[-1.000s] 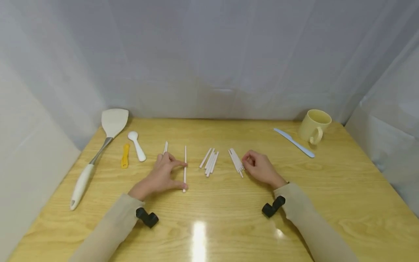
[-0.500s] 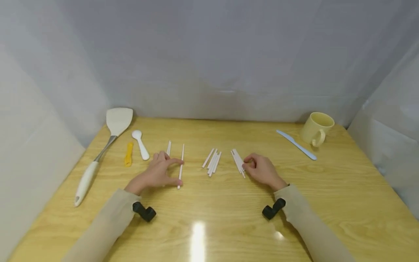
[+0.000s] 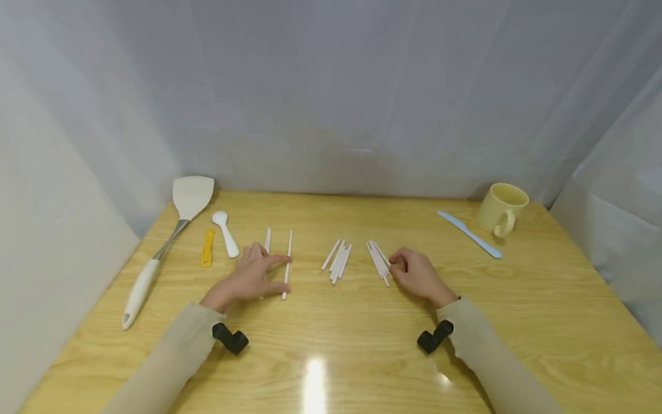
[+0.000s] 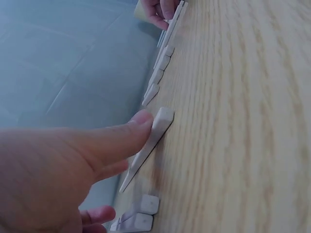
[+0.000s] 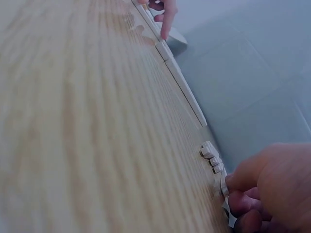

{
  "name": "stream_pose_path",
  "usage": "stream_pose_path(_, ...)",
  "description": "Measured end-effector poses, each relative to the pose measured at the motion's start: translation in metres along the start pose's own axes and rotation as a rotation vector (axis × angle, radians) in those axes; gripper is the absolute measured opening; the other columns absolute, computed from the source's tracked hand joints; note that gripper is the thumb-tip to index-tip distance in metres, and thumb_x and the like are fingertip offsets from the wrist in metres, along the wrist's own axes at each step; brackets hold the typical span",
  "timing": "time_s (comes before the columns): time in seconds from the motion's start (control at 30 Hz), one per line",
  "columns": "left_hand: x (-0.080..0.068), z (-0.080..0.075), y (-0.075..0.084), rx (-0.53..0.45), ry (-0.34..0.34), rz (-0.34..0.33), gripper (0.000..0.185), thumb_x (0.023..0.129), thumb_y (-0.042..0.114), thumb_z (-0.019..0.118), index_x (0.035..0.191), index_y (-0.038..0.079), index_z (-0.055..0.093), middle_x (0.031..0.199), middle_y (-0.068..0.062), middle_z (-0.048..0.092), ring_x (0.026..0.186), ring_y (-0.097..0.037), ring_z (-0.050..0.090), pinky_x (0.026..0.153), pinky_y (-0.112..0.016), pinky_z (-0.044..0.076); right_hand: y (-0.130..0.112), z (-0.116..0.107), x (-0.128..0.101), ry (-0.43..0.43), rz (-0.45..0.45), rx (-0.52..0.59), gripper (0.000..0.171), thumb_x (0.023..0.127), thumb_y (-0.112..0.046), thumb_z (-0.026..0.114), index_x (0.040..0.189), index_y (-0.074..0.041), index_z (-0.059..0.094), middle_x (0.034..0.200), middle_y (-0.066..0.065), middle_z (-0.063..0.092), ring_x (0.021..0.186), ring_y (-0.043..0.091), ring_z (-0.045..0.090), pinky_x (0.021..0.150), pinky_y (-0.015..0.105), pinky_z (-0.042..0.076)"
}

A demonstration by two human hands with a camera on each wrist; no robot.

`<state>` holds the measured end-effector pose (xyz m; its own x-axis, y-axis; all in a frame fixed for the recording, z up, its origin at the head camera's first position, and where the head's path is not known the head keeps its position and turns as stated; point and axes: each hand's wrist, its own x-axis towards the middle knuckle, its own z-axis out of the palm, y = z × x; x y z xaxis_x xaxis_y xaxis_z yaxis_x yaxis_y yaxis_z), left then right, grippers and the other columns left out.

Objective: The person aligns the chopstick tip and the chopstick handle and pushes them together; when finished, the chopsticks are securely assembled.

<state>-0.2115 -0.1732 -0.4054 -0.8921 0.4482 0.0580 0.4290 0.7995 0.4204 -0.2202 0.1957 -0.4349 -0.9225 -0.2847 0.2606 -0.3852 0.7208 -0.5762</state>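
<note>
- Two hands rested on the table (image 3: 362, 345). The left hand (image 3: 250, 276), fingers spread and nearly straight, touched one white stick (image 3: 287, 264) with thumb and forefinger.
- A second stick (image 3: 267, 238) lay just beside it, partly under the fingers.
- The right hand (image 3: 416, 273), fingers curled, pinched the near end of the right bundle (image 3: 378, 261). The middle bundle (image 3: 337, 261) lay untouched between the hands.
- Risk: a sideways push could roll the stick out of line; a loose pinch could fan the bundle.
- Stick counts were unclear; the wrist views were blurred.
</note>
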Motion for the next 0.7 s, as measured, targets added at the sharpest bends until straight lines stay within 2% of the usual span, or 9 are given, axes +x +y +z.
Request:
stream_pose_path(0.13,0.002,0.003,0.002,-0.031,0.079,-0.021,0.056,0.085,0.034,0.072,0.134,0.011,0.057,0.095,-0.011,0.037,0.086,-0.028,0.027,0.071,-0.035,0.020,0.000,-0.002,-0.004,-0.002,0.036,-0.010,0.013,0.083,-0.004,0.060,0.094,0.001,0.064,0.063,0.000,0.052,0.055,0.008,0.044,0.055,0.024,0.038)
stream_pose_path(0.23,0.007,0.005,0.010,-0.087,0.148,-0.014,0.049,0.089,0.029,0.069,0.131,0.007,0.058,0.098,-0.015,0.041,0.089,-0.029,0.029,0.073,-0.036,0.021,-0.001,-0.004,-0.007,0.012,0.069,-0.010,0.013,0.081,-0.003,0.059,0.093,0.000,0.063,0.063,0.001,0.052,0.056,0.009,0.045,0.056,0.025,0.039)
stream_pose_path(0.33,0.016,0.008,0.025,-0.118,0.193,0.009,0.042,0.088,0.024,0.070,0.123,0.002,0.061,0.098,-0.019,0.049,0.089,-0.030,0.035,0.073,-0.037,0.026,-0.002,-0.008,-0.006,0.023,0.099,-0.024,0.012,0.081,-0.004,0.061,0.092,0.000,0.063,0.062,0.002,0.054,0.056,0.011,0.046,0.056,0.027,0.039)
stream_pose_path(0.43,0.028,0.014,0.044,-0.105,0.233,-0.003,0.031,0.087,0.016,0.070,0.112,-0.001,0.064,0.088,-0.016,0.057,0.082,-0.027,0.046,0.071,-0.036,0.036,-0.003,-0.009,-0.002,0.011,0.133,-0.047,0.012,0.084,-0.010,0.062,0.093,-0.001,0.063,0.064,0.002,0.055,0.056,0.012,0.048,0.056,0.028,0.040)
stream_pose_path(0.5,0.035,0.018,0.054,-0.083,0.238,-0.045,0.023,0.088,0.011,0.067,0.107,-0.001,0.065,0.081,-0.011,0.061,0.073,-0.022,0.052,0.064,-0.032,0.042,-0.004,-0.009,0.002,-0.004,0.150,-0.072,0.014,0.086,-0.013,0.063,0.095,-0.002,0.063,0.067,0.003,0.056,0.057,0.012,0.048,0.057,0.028,0.040)
stream_pose_path(0.6,0.043,0.026,0.065,-0.066,0.215,-0.116,0.018,0.088,0.006,0.060,0.105,0.000,0.066,0.075,-0.005,0.064,0.060,-0.013,0.053,0.051,-0.025,0.043,-0.006,-0.009,0.010,-0.040,0.171,-0.075,0.015,0.087,-0.013,0.064,0.097,-0.002,0.062,0.072,0.004,0.058,0.061,0.014,0.050,0.061,0.029,0.041)
stream_pose_path(0.7,0.048,0.032,0.072,-0.079,0.199,-0.153,0.017,0.088,0.009,0.062,0.102,0.000,0.066,0.076,-0.005,0.067,0.058,-0.012,0.055,0.050,-0.024,0.043,-0.008,-0.012,0.015,-0.068,0.179,-0.047,0.016,0.085,-0.011,0.063,0.098,-0.001,0.061,0.076,0.008,0.060,0.066,0.017,0.053,0.063,0.030,0.043)
